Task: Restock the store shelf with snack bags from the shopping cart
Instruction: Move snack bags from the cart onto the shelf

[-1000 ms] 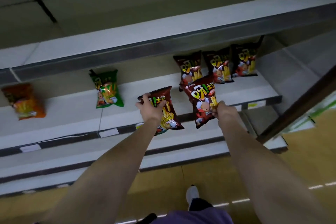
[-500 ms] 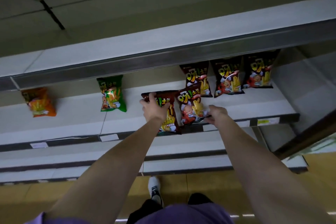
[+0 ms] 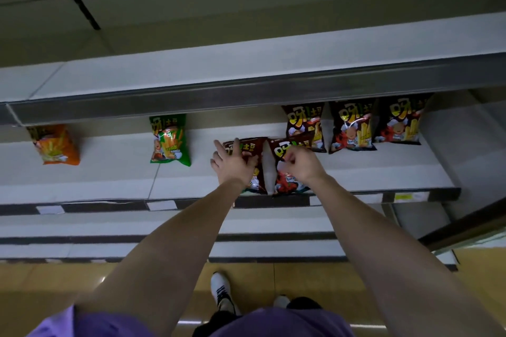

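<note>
Two dark brown snack bags sit side by side at the near edge of the middle shelf [image 3: 356, 172], their long axes running near to far, tops pointing away from the person. The left brown bag [image 3: 256, 172] lies directly under the left hand [image 3: 232, 163], whose fingers are spread flat and press on its face; the right brown bag [image 3: 279, 161] lies under the right hand [image 3: 302, 164], whose fingers are curled and appear to pinch its front film. Each hand is nearest its own bag, so any push toward the back looks like a straight shove away from the body along the bags' length. Just beyond them to the right stands a row of three matching brown bags [image 3: 351, 128] at the back of the shelf, the leftmost touching or overlapping the right brown bag. Farther left on the same board stand a green bag [image 3: 169, 141] and, well apart from it, an orange bag [image 3: 56, 145]. An upper shelf [image 3: 246, 90] overhangs the back row, two lower shelves step out toward the person, and a yellowish floor [image 3: 356, 282] with the person's shoes lies below. No shopping cart is in view.
</note>
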A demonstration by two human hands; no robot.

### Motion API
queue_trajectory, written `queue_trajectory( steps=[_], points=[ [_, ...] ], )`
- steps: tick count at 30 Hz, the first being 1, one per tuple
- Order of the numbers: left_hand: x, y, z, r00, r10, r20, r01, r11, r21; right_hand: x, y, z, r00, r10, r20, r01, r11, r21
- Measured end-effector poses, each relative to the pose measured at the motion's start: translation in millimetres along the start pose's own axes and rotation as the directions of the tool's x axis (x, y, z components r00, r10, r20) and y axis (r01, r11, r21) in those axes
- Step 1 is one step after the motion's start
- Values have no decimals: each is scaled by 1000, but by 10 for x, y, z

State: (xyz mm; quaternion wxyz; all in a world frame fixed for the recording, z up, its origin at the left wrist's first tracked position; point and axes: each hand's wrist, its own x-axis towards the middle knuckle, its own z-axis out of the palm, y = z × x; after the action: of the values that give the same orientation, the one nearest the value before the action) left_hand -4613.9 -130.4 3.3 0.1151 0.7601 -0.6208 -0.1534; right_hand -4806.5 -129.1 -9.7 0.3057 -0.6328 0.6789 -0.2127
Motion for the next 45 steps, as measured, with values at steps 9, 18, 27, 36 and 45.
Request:
queue_trajectory(
  steps=[9,18,27,36,45],
  points=[
    [142,-229,-41,932,253,260,-270,962,33,200,9,200,984,120,131,-64,928,-368],
    [223,-271,145,861,216,461,-246,969,6,221,31,179,949,207,236,-143,954,-264],
    [380,-7,-59,970,104,221,-142,976,162,231,-4,-1,948,310,-69,-317,908,-274],
    [387,-201,87,820,-332,467,521,770,-368,201,341,81,851,505,145,-524,835,167],
    [468,-487,-113,932,-268,244,359,780,-512,309,-111,113,954,297,43,-295,904,309]
  ],
)
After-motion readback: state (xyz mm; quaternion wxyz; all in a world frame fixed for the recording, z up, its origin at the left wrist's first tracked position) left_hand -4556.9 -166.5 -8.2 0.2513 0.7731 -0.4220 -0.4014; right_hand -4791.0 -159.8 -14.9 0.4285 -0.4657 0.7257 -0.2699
